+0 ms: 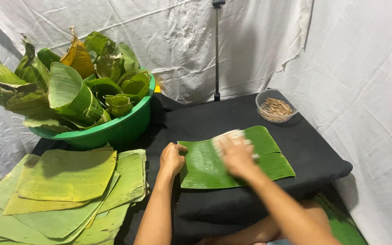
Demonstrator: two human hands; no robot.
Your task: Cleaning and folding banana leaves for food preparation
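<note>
Low table draped in black cloth. On it: one flat banana leaf at centre, a clear bowl of small sticks at the far right corner, a green basin at the left edge.

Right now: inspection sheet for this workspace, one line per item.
Surface: black cloth over a low table.
Job's things: flat banana leaf on the cloth.
Clutter: green basin of rolled leaves; leaf stack; clear bowl of sticks.
Grippers: left hand pins the leaf's edge; right hand, blurred, lies on the leaf with something pale, unclear.
Cables: nothing seen.
Surroundings: white sheet backdrop; thin metal stand.
</note>
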